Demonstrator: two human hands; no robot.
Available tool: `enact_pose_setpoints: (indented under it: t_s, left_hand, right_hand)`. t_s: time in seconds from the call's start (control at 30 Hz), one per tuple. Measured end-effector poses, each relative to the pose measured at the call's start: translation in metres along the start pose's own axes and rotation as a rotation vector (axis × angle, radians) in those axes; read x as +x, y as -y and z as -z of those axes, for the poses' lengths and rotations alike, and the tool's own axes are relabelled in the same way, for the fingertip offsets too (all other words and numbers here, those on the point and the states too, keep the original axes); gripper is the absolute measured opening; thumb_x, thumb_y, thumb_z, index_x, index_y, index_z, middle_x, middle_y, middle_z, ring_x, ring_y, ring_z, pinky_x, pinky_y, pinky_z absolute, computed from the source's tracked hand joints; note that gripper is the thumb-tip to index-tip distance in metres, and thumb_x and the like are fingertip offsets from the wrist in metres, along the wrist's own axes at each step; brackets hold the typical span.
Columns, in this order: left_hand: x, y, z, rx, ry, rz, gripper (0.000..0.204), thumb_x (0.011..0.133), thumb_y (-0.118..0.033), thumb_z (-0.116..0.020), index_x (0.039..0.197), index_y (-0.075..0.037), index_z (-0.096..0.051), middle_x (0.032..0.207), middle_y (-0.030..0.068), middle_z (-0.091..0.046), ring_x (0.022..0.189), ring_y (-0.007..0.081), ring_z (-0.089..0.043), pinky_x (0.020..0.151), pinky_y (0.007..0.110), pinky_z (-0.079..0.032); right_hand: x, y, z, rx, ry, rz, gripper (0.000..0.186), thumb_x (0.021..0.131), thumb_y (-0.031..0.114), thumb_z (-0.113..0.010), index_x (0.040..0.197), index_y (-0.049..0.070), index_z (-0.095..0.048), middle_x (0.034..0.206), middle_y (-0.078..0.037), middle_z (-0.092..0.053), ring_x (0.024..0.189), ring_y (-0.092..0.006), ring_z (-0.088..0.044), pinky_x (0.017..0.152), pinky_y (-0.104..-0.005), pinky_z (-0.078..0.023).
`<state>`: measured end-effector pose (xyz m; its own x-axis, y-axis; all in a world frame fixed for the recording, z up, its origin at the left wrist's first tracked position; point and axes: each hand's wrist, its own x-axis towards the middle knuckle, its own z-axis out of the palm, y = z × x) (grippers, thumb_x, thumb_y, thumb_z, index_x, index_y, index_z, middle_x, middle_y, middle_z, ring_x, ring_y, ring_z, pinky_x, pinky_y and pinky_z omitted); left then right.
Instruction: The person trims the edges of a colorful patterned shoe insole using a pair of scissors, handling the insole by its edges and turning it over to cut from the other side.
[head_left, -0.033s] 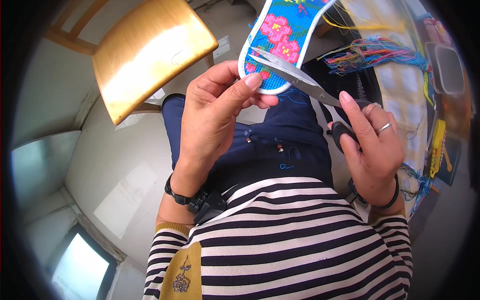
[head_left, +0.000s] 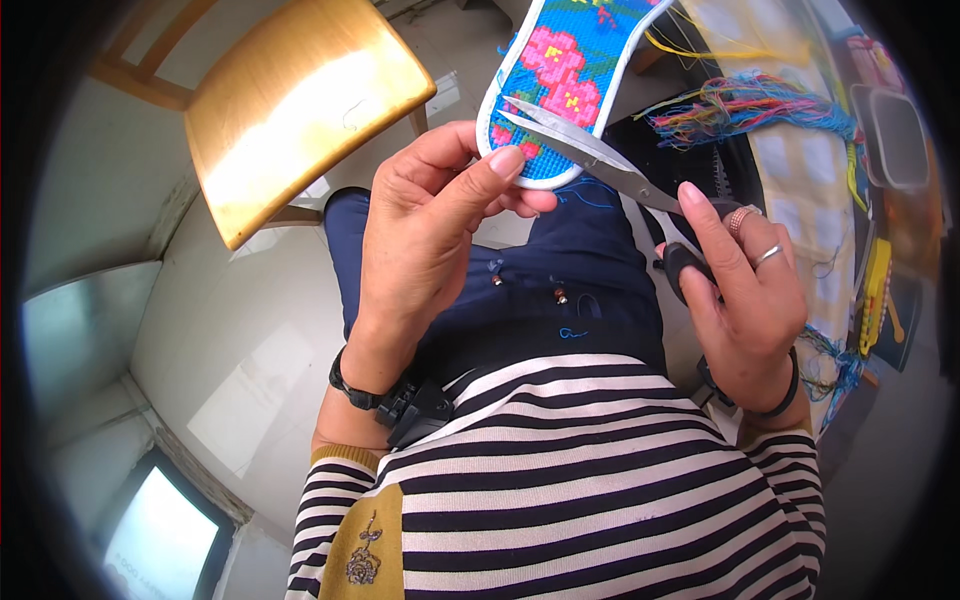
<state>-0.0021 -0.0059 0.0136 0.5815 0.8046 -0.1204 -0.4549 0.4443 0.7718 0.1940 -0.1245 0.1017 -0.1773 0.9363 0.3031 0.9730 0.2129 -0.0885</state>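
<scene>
Head view: left hand (head_left: 425,215) pinches insole (head_left: 553,60); right hand (head_left: 748,285) curls around scissors (head_left: 628,180).

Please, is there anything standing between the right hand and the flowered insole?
Only the scissors, which the right hand itself holds; their blades reach across the lower part of the flowered insole. Nothing else visible stands between them.

The striped top (head_left: 590,470) is black and cream, with mustard cuffs (head_left: 345,458) and a mustard panel (head_left: 385,515) bearing a grey embroidered flower (head_left: 362,566). Navy trousers (head_left: 600,245); black wrist straps (head_left: 354,388), one beside a chunky black device (head_left: 422,412). Two rings on the right hand (head_left: 752,310) — one coppery (head_left: 739,222), one silver (head_left: 769,254).
</scene>
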Motion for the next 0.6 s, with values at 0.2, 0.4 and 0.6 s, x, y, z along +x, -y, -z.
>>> enact_pose_setpoints:
  t_s: [0.2, 0.4, 0.6]
  left_hand:
    - [-0.0002, 0.0001, -0.0008, -0.008, 0.006, -0.003, 0.024, 0.089, -0.010, -0.059, 0.107, 0.005, -0.060, 0.097, 0.0162, -0.066, 0.078, 0.0206, -0.067, 0.073, 0.028, -0.054]
    - [0.0006, 0.0018, -0.0017, 0.016, 0.001, -0.027, 0.022, 0.088, -0.010, -0.061, 0.105, 0.005, -0.062, 0.092, 0.0135, -0.067, 0.076, 0.0184, -0.067, 0.072, 0.027, -0.053]
    - [0.0004, 0.0023, -0.0033, 0.040, -0.017, -0.051, 0.020, 0.087, -0.011, -0.063, 0.101, 0.004, -0.063, 0.087, 0.0103, -0.067, 0.074, 0.0160, -0.067, 0.070, 0.025, -0.052]
  right_hand:
    - [-0.0003, -0.0012, 0.0029, -0.020, 0.043, 0.064, 0.061, 0.054, -0.003, -0.071, 0.115, 0.000, -0.063, 0.090, -0.014, -0.056, 0.070, -0.0258, -0.050, 0.060, -0.0337, -0.038]
    - [0.0008, -0.0020, 0.0062, -0.048, 0.045, 0.086, 0.061, 0.054, -0.003, -0.071, 0.115, 0.000, -0.062, 0.090, -0.014, -0.056, 0.072, -0.0251, -0.052, 0.060, -0.0342, -0.037]
    - [0.0032, -0.0003, 0.0070, -0.048, 0.048, 0.072, 0.061, 0.054, -0.003, -0.071, 0.114, 0.000, -0.063, 0.089, -0.014, -0.056, 0.073, -0.0246, -0.052, 0.060, -0.0341, -0.037]
